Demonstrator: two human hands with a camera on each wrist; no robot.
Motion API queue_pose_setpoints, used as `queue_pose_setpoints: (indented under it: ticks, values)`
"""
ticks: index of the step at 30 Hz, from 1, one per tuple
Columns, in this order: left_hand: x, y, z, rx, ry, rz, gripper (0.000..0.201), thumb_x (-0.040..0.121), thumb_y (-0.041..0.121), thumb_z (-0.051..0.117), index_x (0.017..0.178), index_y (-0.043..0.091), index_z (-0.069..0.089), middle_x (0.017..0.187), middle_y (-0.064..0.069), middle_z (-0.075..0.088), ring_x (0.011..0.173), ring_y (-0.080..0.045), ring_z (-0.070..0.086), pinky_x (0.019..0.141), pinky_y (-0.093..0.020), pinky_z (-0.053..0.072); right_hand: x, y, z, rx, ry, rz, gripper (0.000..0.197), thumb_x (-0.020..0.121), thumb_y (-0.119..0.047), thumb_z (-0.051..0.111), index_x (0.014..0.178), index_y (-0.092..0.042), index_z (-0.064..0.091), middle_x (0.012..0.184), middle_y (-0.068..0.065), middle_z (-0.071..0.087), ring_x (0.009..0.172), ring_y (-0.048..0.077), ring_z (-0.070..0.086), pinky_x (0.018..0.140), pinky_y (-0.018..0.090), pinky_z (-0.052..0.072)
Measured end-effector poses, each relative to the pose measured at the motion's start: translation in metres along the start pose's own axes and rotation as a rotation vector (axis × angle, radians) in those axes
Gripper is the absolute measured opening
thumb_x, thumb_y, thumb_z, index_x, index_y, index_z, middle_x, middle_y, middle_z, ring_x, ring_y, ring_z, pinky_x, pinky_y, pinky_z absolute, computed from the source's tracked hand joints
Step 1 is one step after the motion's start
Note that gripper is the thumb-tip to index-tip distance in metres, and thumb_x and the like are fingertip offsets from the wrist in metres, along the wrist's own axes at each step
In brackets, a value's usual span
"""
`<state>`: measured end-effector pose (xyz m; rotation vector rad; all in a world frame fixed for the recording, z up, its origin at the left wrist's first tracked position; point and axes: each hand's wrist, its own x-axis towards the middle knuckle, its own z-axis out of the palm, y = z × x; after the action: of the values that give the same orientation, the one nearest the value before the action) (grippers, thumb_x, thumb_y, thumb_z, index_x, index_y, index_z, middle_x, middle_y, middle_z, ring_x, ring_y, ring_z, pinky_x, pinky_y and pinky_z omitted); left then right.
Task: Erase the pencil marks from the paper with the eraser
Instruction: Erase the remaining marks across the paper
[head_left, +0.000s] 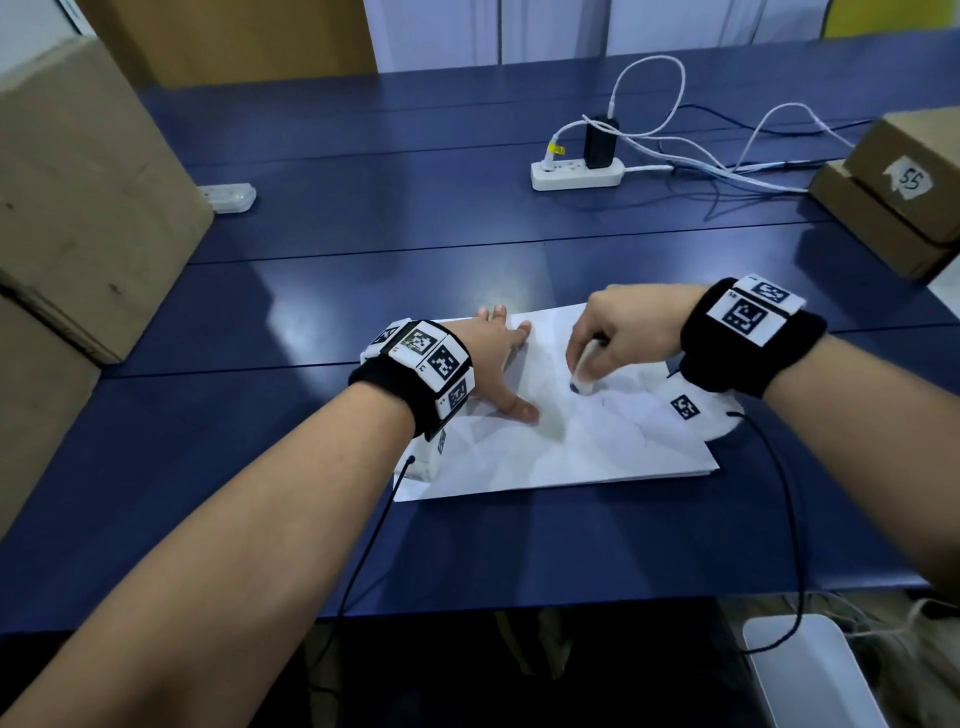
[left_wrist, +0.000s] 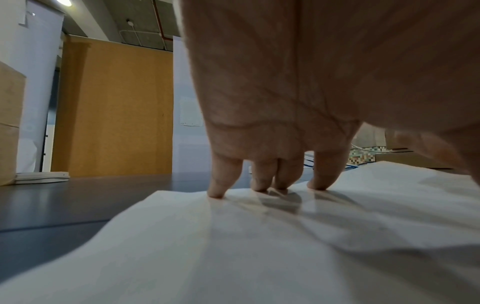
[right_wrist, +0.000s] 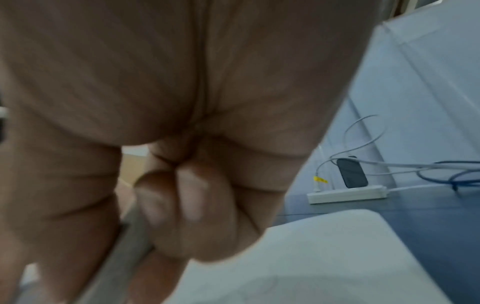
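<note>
A white sheet of paper lies on the dark blue table, slightly crumpled, with faint pencil marks near its middle. My left hand lies flat on the paper's left part, fingers spread and fingertips pressing down on the paper. My right hand grips a white stick eraser with a dark tip, held upright with that tip on the sheet. In the right wrist view the curled fingers wrap the grey-white eraser; the picture is blurred.
A white power strip with a black charger and loose white cables sits behind the paper. Cardboard boxes stand at the left and far right. A small white device lies at the left.
</note>
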<state>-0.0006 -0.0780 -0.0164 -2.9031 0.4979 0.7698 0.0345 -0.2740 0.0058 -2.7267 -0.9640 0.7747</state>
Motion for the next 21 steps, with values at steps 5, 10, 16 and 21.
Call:
queue_pose_setpoints:
  ticks: [5,10,16,21]
  values:
    - [0.002,-0.002,0.001,-0.009,0.0,0.001,0.126,0.07,0.072,0.069,0.157,0.022,-0.007,0.163,-0.016,-0.01,0.151,-0.03,-0.004,0.121,-0.044,0.012,0.02,0.013,-0.01,-0.064,0.248,0.134,0.016,0.082,-0.035,0.069,0.093,-0.025,0.077,0.088,-0.001,0.075,0.089,0.019,0.063,0.081,0.031,0.051]
    - [0.004,-0.004,0.005,-0.029,0.015,-0.005,0.121,0.068,0.076,0.066,0.155,0.033,-0.006,0.163,-0.016,-0.01,0.151,-0.029,-0.004,0.12,-0.048,0.015,0.015,0.016,-0.008,0.014,0.187,0.113,0.012,0.083,-0.027,0.068,0.091,-0.025,0.078,0.079,-0.004,0.075,0.076,0.013,0.064,0.073,0.027,0.049]
    - [0.008,0.005,0.005,-0.014,0.103,-0.036,0.106,0.071,0.078,0.062,0.155,0.034,0.014,0.159,-0.021,0.017,0.145,-0.033,0.024,0.111,-0.046,0.034,0.009,0.017,-0.005,0.068,0.081,0.09,0.007,0.08,-0.03,0.073,0.085,-0.027,0.078,0.067,-0.008,0.071,0.052,0.001,0.054,0.062,0.022,0.044]
    - [0.009,0.006,-0.001,-0.024,0.109,-0.043,0.1,0.066,0.076,0.069,0.15,0.037,0.03,0.15,-0.013,0.036,0.132,-0.028,0.042,0.094,-0.04,0.043,0.024,0.029,-0.011,0.085,0.342,0.15,0.013,0.086,-0.029,0.069,0.097,-0.023,0.07,0.075,-0.005,0.074,0.084,0.013,0.066,0.08,0.028,0.049]
